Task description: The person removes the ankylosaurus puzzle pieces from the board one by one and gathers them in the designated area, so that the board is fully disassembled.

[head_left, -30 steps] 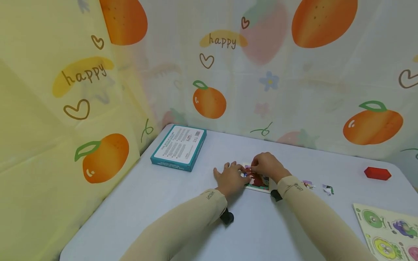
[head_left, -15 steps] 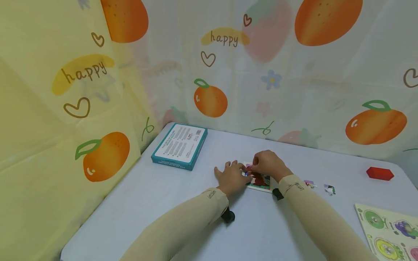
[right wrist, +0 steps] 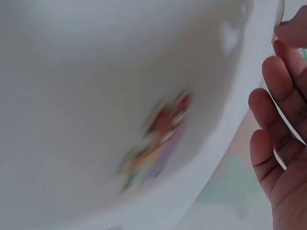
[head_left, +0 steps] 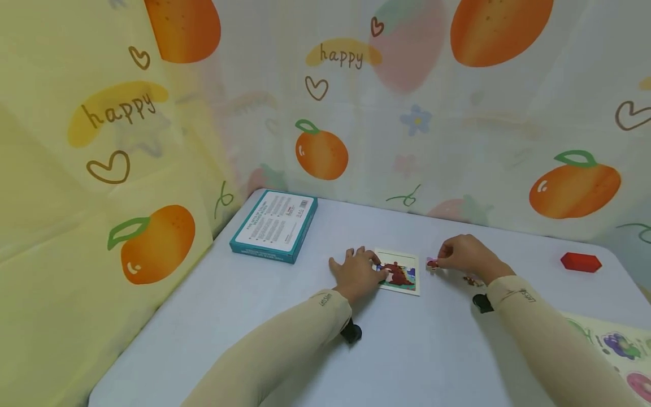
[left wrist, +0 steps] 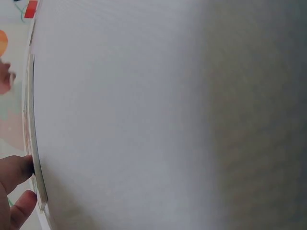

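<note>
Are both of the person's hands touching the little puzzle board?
No: in the head view, only the left hand touches the puzzle board, while the right hand holds a puzzle piece beside it.

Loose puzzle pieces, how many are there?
2 visible: one piece pinched by the right hand, another piece on the table near that wrist. The right sleeve may hide more.

Left grip (head_left: 357, 275) splayed, right grip (head_left: 468, 256) pinched

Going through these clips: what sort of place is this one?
Probably a small play or filming corner, though the wider room is out of view. A pale table stands against a cheerful fruit-print backdrop, and a picture puzzle lies on it.
</note>
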Available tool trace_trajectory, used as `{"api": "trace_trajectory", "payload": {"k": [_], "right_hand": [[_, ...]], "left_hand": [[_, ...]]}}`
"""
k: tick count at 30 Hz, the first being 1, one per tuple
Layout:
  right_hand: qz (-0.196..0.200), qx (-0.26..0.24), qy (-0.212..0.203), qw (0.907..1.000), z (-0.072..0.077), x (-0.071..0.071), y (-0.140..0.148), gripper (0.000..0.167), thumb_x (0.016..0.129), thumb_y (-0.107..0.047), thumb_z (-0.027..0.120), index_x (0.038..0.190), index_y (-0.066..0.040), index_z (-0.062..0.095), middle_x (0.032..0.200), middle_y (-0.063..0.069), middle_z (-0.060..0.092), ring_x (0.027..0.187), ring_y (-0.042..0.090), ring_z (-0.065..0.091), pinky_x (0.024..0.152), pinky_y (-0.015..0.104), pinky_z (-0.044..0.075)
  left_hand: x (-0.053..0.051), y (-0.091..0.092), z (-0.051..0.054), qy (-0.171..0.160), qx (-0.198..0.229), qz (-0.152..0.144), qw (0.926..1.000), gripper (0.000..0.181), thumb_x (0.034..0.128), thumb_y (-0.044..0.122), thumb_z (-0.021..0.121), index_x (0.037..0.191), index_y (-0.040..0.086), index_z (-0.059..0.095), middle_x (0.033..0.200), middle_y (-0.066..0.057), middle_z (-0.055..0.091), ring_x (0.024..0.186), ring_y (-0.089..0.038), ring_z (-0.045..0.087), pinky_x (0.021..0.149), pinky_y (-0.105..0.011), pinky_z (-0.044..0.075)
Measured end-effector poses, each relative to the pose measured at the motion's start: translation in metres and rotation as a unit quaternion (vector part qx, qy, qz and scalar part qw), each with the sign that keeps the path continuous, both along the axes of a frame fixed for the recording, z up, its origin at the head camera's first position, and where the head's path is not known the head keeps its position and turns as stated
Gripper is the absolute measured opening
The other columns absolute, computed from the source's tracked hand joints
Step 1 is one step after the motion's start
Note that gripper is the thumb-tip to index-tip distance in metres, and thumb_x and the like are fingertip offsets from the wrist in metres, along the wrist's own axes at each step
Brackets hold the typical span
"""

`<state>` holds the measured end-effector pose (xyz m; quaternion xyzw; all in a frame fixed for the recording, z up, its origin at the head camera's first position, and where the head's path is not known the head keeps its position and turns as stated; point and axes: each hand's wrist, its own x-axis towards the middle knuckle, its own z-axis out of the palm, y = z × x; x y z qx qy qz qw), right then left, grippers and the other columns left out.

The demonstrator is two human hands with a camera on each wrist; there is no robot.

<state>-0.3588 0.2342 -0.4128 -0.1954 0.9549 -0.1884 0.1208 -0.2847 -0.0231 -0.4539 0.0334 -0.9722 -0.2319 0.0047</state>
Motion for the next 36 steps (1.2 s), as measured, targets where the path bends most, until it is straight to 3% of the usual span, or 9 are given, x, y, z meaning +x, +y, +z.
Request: {"api": "trace_trajectory", "payload": {"k": [5,20,28,31,36], "right_hand": [[-0.019,-0.011,-0.042,0.9988,-0.005,0.007,0.017,0.012,0.086,-0.020,0.072,0.080,-0.012,0.067,0.070,0.001,0.058,0.059,0.017,0.053,0.054,0.032,0.045],[-0.024,-0.031,-0.066,0.9971,-0.012,0.013,0.028,0.009,0.084,-0.015,0.072,0.077,-0.011,0.068,0.064,0.000,0.058,0.056,0.015,0.052,0.051,0.031,0.044],[-0.005,-0.014,-0.063,0.9979,-0.007,0.010,0.026,0.013,0.085,-0.019,0.075,0.076,-0.011,0.069,0.064,0.000,0.059,0.055,0.015,0.052,0.052,0.032,0.044],[-0.009,-0.023,-0.059,0.9979,-0.007,0.010,0.017,0.016,0.085,-0.023,0.075,0.075,-0.012,0.067,0.064,-0.001,0.061,0.054,0.016,0.051,0.049,0.031,0.044],[0.024,-0.035,-0.028,0.9987,-0.008,0.013,-0.009,0.014,0.087,-0.024,0.074,0.080,-0.013,0.069,0.063,-0.002,0.062,0.054,0.016,0.054,0.052,0.033,0.044]], "left_hand": [[-0.001,-0.001,-0.001,-0.002,0.004,-0.002,1.0000,0.026,0.0839,0.053,0.072,0.097,0.032,0.068,0.149,-0.003,0.045,0.139,-0.030,0.033,0.103,-0.071,0.010],[-0.003,0.000,0.000,-0.017,-0.013,0.001,0.9998,0.027,0.0835,0.053,0.072,0.101,0.033,0.068,0.149,-0.001,0.046,0.139,-0.027,0.032,0.103,-0.071,0.011],[-0.004,0.000,-0.002,-0.016,-0.015,0.000,0.9998,0.028,0.0842,0.054,0.071,0.102,0.032,0.068,0.149,-0.002,0.045,0.140,-0.028,0.032,0.103,-0.071,0.010],[-0.003,0.000,-0.001,-0.013,-0.017,0.002,0.9998,0.027,0.0842,0.054,0.071,0.101,0.033,0.068,0.150,-0.002,0.044,0.140,-0.029,0.032,0.103,-0.071,0.010],[-0.003,0.002,0.001,-0.007,-0.024,0.000,0.9997,0.027,0.0840,0.054,0.071,0.099,0.032,0.067,0.145,0.000,0.050,0.137,-0.029,0.036,0.104,-0.070,0.011]]}}
